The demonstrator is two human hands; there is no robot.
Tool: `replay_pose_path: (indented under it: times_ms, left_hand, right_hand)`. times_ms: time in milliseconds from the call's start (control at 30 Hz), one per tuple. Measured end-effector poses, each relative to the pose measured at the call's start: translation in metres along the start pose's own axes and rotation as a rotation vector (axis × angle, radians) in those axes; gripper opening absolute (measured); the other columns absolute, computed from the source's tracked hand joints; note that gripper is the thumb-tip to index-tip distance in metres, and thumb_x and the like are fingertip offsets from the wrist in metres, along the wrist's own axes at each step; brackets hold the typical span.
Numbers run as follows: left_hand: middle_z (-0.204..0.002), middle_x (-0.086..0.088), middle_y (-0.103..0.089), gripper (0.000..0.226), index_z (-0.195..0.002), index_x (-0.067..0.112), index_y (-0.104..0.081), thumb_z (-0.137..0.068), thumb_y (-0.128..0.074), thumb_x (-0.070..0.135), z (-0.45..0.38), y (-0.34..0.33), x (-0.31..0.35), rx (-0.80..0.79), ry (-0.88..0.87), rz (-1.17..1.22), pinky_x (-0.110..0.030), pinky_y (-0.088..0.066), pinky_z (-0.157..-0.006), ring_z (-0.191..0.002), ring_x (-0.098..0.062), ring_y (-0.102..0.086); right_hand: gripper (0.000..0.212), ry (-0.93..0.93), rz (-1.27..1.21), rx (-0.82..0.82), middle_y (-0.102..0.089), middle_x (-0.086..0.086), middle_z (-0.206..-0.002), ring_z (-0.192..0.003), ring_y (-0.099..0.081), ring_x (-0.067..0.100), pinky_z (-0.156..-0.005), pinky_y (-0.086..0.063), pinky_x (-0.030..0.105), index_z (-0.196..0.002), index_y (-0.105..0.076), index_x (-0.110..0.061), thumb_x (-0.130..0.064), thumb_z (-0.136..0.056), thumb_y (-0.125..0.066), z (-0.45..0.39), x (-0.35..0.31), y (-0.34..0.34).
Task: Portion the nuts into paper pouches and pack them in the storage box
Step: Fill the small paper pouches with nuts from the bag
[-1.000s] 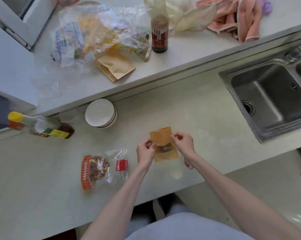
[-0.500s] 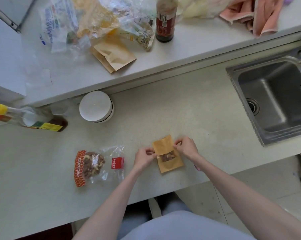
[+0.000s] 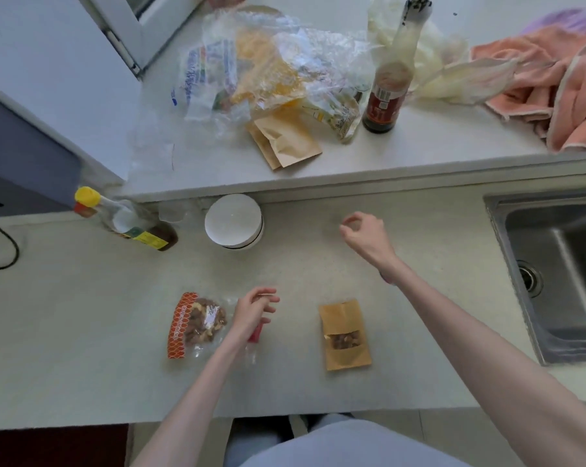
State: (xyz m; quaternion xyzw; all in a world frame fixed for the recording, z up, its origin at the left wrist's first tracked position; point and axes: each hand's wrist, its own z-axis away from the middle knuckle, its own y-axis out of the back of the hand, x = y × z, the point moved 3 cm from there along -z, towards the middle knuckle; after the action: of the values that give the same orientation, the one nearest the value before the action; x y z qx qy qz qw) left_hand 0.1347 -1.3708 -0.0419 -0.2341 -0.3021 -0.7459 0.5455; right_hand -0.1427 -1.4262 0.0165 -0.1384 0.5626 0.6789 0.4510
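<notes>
A filled brown paper pouch [image 3: 344, 334] with nuts showing in its window lies flat on the lower counter, touched by neither hand. To its left lies the clear nut bag [image 3: 197, 324] with an orange edge. My left hand [image 3: 255, 311] hovers over that bag's right end, fingers loosely curled, holding nothing that I can see. Farther back, my right hand [image 3: 365, 236] hangs above the counter with its fingers loosely curled and nothing in it. Spare brown pouches [image 3: 286, 143] lie on the raised shelf under crumpled plastic. No storage box can be made out.
A white round container [image 3: 233, 220] stands against the shelf's face, beside a tipped oil bottle [image 3: 126, 219]. A dark sauce bottle [image 3: 384, 92], crumpled plastic bags [image 3: 268, 62] and pink cloths [image 3: 554, 92] crowd the shelf. A steel sink [image 3: 561, 271] is at the right.
Both hands let go of the pouch, which now lies flat. My left hand moved left over the nut bag; my right hand moved away toward the shelf.
</notes>
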Motion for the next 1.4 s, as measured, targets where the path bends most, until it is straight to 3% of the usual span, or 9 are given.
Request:
replay_pose_path:
  times_ms: [100,267,433,700,833,933,1167,1267,1400]
  left_hand:
    - [-0.088,-0.003,-0.07,0.023,-0.1,0.011,-0.066,-0.093,-0.049,-0.002,0.006,0.013,0.003,0.05,-0.007,0.05,-0.022,-0.046,-0.053,-0.07,-0.013,-0.059]
    - [-0.093,-0.006,-0.07,0.023,-0.103,0.01,-0.065,-0.094,-0.048,-0.002,0.018,0.027,0.004,0.094,-0.015,0.118,-0.023,-0.05,-0.055,-0.075,-0.015,-0.06]
    - [-0.093,-0.008,-0.069,0.027,-0.106,0.006,-0.063,-0.094,-0.043,-0.007,0.028,0.035,0.001,0.128,0.001,0.146,-0.018,-0.045,-0.055,-0.072,-0.014,-0.06]
    - [-0.098,-0.015,-0.069,0.038,-0.098,0.011,-0.065,-0.09,-0.037,-0.014,0.044,0.053,-0.004,0.174,0.008,0.124,-0.03,-0.046,-0.063,-0.079,-0.022,-0.06]
    - [-0.095,-0.011,-0.07,0.033,-0.099,0.011,-0.065,-0.092,-0.04,-0.01,0.047,0.048,0.008,0.158,-0.022,0.071,-0.027,-0.047,-0.062,-0.076,-0.017,-0.061]
    - [-0.094,-0.006,-0.071,0.031,-0.101,0.012,-0.065,-0.093,-0.042,-0.007,0.049,0.044,0.019,0.134,-0.049,0.042,-0.026,-0.05,-0.067,-0.081,-0.017,-0.063]
    - [-0.088,0.001,-0.073,0.034,-0.097,0.018,-0.067,-0.094,-0.043,-0.006,0.059,0.04,0.027,0.126,-0.083,0.003,-0.027,-0.052,-0.068,-0.077,-0.012,-0.065]
    - [-0.09,0.0,-0.072,0.035,-0.098,0.017,-0.066,-0.094,-0.042,-0.008,0.061,0.037,0.027,0.107,-0.064,-0.016,-0.026,-0.052,-0.068,-0.078,-0.011,-0.065]
    - [-0.091,-0.003,-0.071,0.035,-0.098,0.016,-0.066,-0.093,-0.043,-0.009,0.061,0.036,0.043,0.088,-0.114,-0.01,-0.027,-0.051,-0.068,-0.081,-0.017,-0.064]
  right_hand:
    - [0.035,0.211,0.12,0.077,-0.067,0.007,-0.086,-0.073,-0.06,0.02,-0.075,-0.052,0.031,-0.119,-0.061,-0.011,-0.028,-0.088,-0.061,-0.034,-0.062,0.008]
    - [0.046,0.465,0.44,0.05,-0.065,0.014,-0.109,-0.095,-0.063,0.031,-0.074,-0.048,0.036,-0.132,-0.049,-0.011,-0.022,-0.089,-0.062,-0.075,-0.129,-0.004]
    - [0.049,0.545,0.678,-0.013,-0.063,0.017,-0.096,-0.087,-0.06,0.036,-0.07,-0.054,0.044,-0.133,-0.043,-0.012,-0.011,-0.086,-0.057,-0.09,-0.136,-0.025]
    - [0.025,0.612,0.804,0.014,-0.067,0.016,-0.084,-0.079,-0.066,0.036,-0.06,-0.046,0.037,-0.106,-0.065,-0.006,-0.001,-0.086,-0.053,-0.106,-0.14,-0.036]
    - [0.034,0.625,0.828,0.007,-0.064,0.013,-0.08,-0.075,-0.064,0.033,-0.057,-0.041,0.033,-0.122,-0.059,-0.01,-0.01,-0.088,-0.054,-0.108,-0.142,-0.026]
    - [0.033,0.65,0.847,-0.005,-0.063,0.012,-0.083,-0.074,-0.062,0.031,-0.057,-0.04,0.032,-0.119,-0.057,-0.007,-0.02,-0.089,-0.056,-0.106,-0.144,-0.025]
    - [0.014,0.674,0.869,-0.026,-0.053,0.01,-0.063,-0.061,-0.058,0.029,-0.052,-0.037,0.032,-0.084,-0.065,-0.001,0.005,-0.078,-0.053,-0.103,-0.159,-0.03]
    - [0.017,0.708,0.872,0.007,-0.042,0.006,-0.054,-0.054,-0.05,0.025,-0.051,-0.038,0.032,-0.065,-0.056,-0.004,0.007,-0.078,-0.052,-0.104,-0.164,-0.021]
    - [0.019,0.714,0.742,0.146,-0.051,0.009,-0.061,-0.054,-0.045,0.022,-0.053,-0.035,0.031,-0.081,-0.063,0.004,0.006,-0.087,-0.044,-0.108,-0.172,0.006]
